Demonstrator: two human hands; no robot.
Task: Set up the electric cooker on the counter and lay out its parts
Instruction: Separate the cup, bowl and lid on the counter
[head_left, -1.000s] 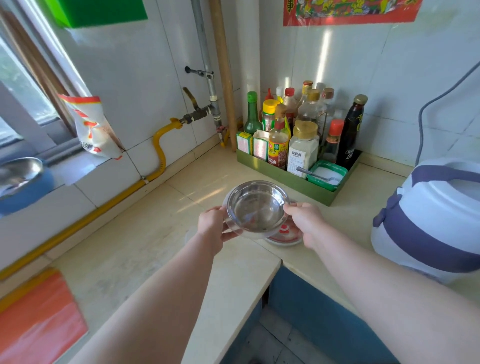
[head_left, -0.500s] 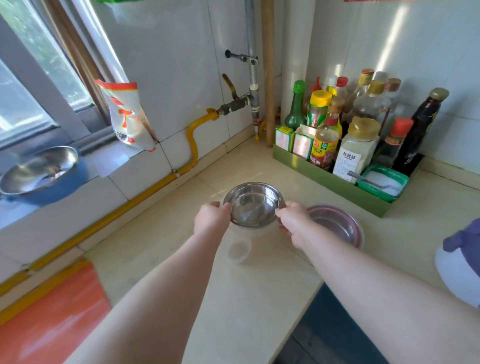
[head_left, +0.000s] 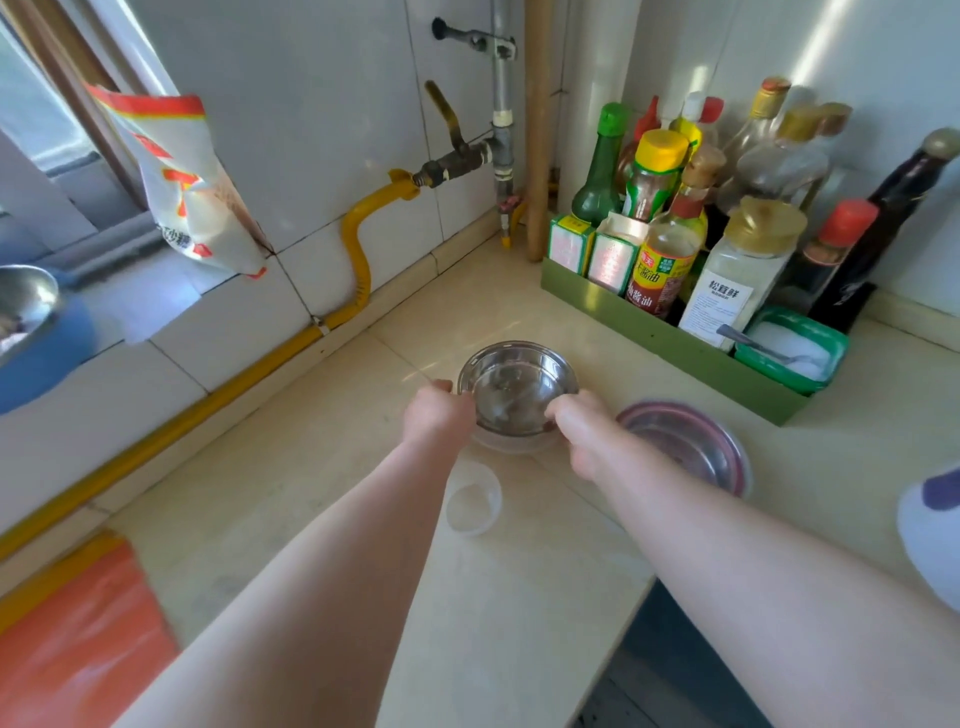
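Grips the steel bowl (head_left: 517, 387) by its rim from both sides: left hand (head_left: 436, 415) pinching the left edge, right hand (head_left: 582, 431) the right edge, fingers curled. Holds it mid-counter (head_left: 311, 467), nested in a clear tub (head_left: 514, 442); cannot tell whether set down. Just nearer, a small clear cup (head_left: 472, 499); close on the right, a pink-rimmed bowl (head_left: 685, 447); at the right edge, the white-and-purple cooker (head_left: 930, 525); in the back corner, a green tray (head_left: 649, 332) of bottles.

The small bowl (head_left: 517, 387) was polished, mirror-bright metal. Near it lay a clear, smooth plastic cup (head_left: 474, 498); beneath it the cream counter (head_left: 291, 467) looked glossy; behind it, white wall tiles (head_left: 322, 104) shone.
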